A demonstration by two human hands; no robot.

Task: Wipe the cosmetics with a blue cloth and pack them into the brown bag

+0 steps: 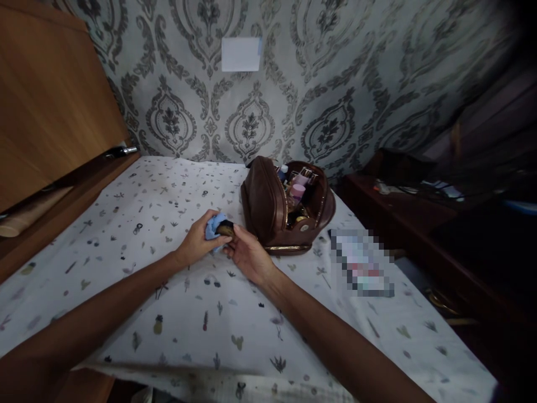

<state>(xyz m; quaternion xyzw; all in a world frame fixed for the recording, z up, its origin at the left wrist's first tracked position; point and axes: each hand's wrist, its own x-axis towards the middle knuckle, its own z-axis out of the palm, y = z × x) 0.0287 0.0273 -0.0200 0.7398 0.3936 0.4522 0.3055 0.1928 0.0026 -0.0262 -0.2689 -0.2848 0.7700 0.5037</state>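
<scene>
My left hand (196, 242) is closed around a crumpled light blue cloth (213, 225), pressing it to a small, dark, rounded object (225, 230) with a brownish face. My right hand (251, 256) grips the same object from the right, fingers curled at its edge. What kind of object it is I cannot make out. Both hands are above the white patterned cloth cover, just left of a brown toiletry bag (265, 204). The bag stands unzipped, with a pink-lidded jar (297, 192) and several other small items showing inside.
A patterned white cover (180, 324) lies over the table. To the right of the bag is a flat, blurred-out item (363, 263), perhaps a phone. A wooden board (59, 101) stands at left. Dark furniture (403, 224) with clutter runs along the right; papered wall (251, 117) behind.
</scene>
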